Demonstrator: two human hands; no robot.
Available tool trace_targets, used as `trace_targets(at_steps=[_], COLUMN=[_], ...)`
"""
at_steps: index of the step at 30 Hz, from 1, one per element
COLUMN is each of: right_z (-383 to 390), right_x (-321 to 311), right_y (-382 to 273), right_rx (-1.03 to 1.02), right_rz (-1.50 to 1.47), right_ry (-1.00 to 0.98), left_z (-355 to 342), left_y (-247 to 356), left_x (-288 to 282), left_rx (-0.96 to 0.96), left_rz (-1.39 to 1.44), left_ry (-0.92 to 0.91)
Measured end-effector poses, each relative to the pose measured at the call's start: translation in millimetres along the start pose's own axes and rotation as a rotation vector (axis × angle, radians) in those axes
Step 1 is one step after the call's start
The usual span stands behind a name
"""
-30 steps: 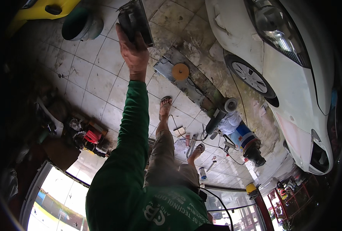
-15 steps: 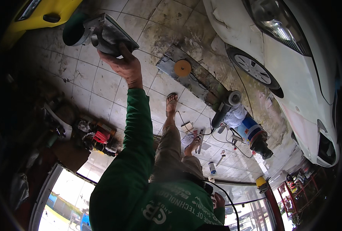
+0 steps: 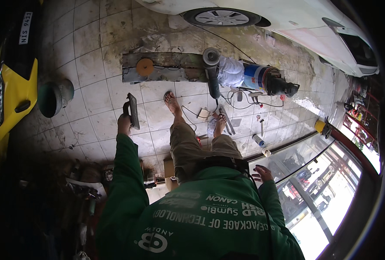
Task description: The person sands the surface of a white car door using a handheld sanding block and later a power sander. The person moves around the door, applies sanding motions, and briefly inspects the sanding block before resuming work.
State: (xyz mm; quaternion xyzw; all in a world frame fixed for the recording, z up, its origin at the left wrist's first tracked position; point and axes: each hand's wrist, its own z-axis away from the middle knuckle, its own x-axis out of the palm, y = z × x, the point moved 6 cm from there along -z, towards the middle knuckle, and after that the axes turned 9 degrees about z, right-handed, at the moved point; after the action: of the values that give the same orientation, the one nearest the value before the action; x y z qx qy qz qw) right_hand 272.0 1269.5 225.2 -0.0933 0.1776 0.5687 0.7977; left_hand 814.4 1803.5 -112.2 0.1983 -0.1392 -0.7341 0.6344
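My left hand [image 3: 124, 125] is closed round the handle of a dark, flat hand sanding block [image 3: 133, 110], held up over the tiled floor with its long face turned to the right. At my right side, near the hip, my right hand [image 3: 263, 173] hangs with its fingers apart and nothing in it. Beyond my feet a long, dirty grey panel [image 3: 181, 74] carries a round orange-brown disc [image 3: 144, 67]. An angle grinder [image 3: 212, 76] lies at the panel's right end, beside a white cloth [image 3: 230, 73].
A dark green bucket [image 3: 49, 100] is at the left, close to a yellow car [image 3: 15, 99]. The white car [image 3: 283, 21] stands across the far side. Right of the cloth is a blue drum-shaped thing [image 3: 255, 77]. Cables [image 3: 235, 97] and small tools cross the tiles near my right foot.
My left hand has drawn the sanding block back from far left, nearer my body. The view has swung, showing more of the yellow car. My right hand now shows more fully.
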Motion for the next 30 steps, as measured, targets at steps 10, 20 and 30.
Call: trace_targets(at_steps=[10, 20, 30], right_z=[11.4, -105.1, -336.6], right_x=[15.3, -72.9, -325.9], right_y=[97.5, 115.4, 153.2], right_rx=[0.137, 0.034, -0.145], right_rz=[-0.186, -0.240, -0.414], right_ry=[0.012, -0.034, 0.025], left_z=[121.6, 82.9, 258.2], left_y=[-131.2, 18.2, -59.5], left_x=[42.8, 135.6, 278.1], left_rx=[-0.203, 0.373, 0.325], left_rz=[-0.888, -0.850, -1.060], left_ry=[-0.329, -0.045, 0.261])
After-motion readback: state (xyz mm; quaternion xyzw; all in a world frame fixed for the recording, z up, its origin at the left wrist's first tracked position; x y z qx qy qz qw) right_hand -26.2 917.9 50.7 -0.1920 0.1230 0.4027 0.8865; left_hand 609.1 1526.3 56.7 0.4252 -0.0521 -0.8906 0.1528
